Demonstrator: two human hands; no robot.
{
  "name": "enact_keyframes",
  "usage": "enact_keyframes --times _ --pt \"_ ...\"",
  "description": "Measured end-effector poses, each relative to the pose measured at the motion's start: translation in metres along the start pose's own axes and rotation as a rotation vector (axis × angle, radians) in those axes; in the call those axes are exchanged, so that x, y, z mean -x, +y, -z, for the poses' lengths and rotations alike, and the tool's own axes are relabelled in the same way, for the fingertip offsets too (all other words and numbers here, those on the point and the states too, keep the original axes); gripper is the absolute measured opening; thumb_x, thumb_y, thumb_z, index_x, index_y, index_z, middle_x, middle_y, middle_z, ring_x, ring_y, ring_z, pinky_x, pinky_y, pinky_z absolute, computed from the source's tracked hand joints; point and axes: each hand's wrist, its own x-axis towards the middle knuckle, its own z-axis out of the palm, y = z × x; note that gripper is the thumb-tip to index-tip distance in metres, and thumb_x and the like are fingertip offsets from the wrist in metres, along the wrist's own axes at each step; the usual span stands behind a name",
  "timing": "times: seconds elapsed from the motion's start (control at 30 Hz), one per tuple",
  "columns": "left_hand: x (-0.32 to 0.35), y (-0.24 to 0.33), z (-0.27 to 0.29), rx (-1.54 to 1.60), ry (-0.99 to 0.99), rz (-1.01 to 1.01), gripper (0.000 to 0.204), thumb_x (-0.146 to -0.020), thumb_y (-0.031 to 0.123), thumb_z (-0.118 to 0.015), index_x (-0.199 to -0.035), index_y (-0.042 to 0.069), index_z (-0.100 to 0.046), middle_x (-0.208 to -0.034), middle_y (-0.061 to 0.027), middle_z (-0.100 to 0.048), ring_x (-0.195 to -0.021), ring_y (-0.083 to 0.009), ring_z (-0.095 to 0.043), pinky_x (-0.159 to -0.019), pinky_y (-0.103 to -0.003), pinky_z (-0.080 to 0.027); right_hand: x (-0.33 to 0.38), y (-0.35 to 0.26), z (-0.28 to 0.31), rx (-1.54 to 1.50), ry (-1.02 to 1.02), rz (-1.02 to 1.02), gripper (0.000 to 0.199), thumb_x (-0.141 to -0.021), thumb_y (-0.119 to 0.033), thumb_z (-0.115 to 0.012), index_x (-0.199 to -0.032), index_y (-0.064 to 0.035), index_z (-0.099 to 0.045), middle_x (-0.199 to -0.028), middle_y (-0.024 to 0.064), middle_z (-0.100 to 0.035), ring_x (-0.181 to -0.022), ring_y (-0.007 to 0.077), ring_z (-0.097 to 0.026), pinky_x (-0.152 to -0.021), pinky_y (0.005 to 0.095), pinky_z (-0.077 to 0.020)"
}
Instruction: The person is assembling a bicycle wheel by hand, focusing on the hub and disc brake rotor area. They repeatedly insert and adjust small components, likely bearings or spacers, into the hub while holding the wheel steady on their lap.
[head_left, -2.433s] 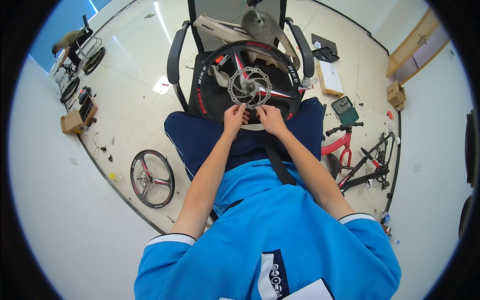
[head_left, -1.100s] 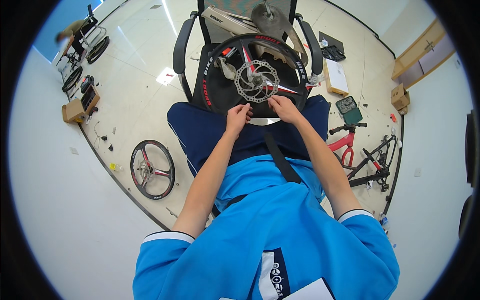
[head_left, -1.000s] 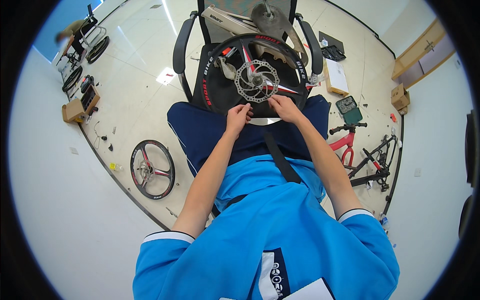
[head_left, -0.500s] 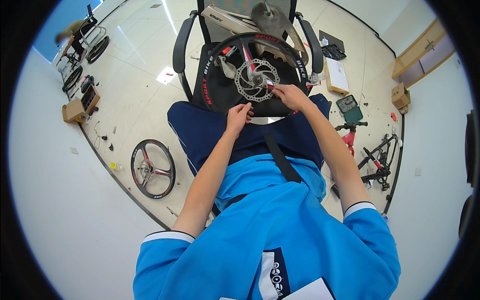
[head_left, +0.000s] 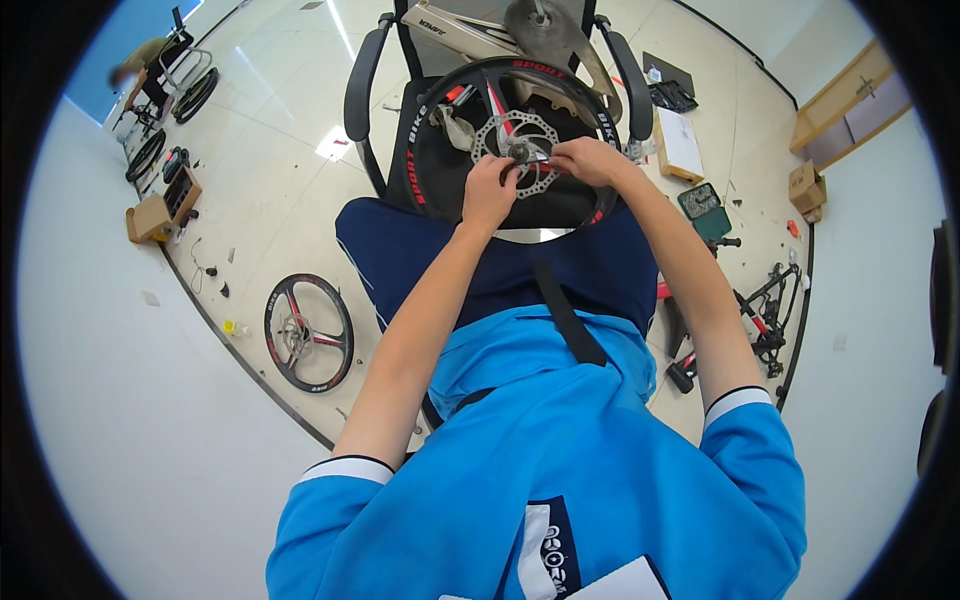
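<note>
Our left grip rests its fingers on the lower edge of the silver brake disc, closed on nothing we can make out. Our right grip pinches a small part at the hub; we cannot tell what. The black wheel lies on the chair beyond our knees.

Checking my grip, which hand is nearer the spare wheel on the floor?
Left. The left hand is at the brake disc, on the spare wheel's side; the right hand is farther across.
</note>
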Motion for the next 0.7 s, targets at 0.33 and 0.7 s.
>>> enact_keyframes --times 0.33,0.7 --pt "-0.008 -0.002 0.0 -0.052 -0.099 0.073 0.011 -0.081 0.007 -0.065 -0.088 -0.001 -0.07 -0.086 -0.0159 -0.064 -0.082 -0.0352 -0.063 -0.075 -0.042 -0.05 0.022 -0.012 -0.044 -0.009 0.312 -0.134 0.031 -0.096 -0.038 -0.051 -0.095 -0.0114 -0.067 -0.085 0.0174 -0.067 -0.084 0.0388 -0.064 -0.072 0.0507 -0.0502" --pt "-0.015 -0.005 0.01 -0.05 -0.13 0.006 0.011 -0.081 0.004 -0.063 -0.089 0.0 -0.07 -0.087 -0.0147 -0.063 -0.083 -0.0339 -0.063 -0.076 -0.04 -0.051 0.028 -0.051 -0.069 -0.15 0.515 -0.28 0.033 -0.096 -0.032 -0.054 -0.086 -0.0032 -0.066 -0.075 0.0235 -0.064 -0.075 0.0438 -0.062 -0.067 0.0518 -0.0488"
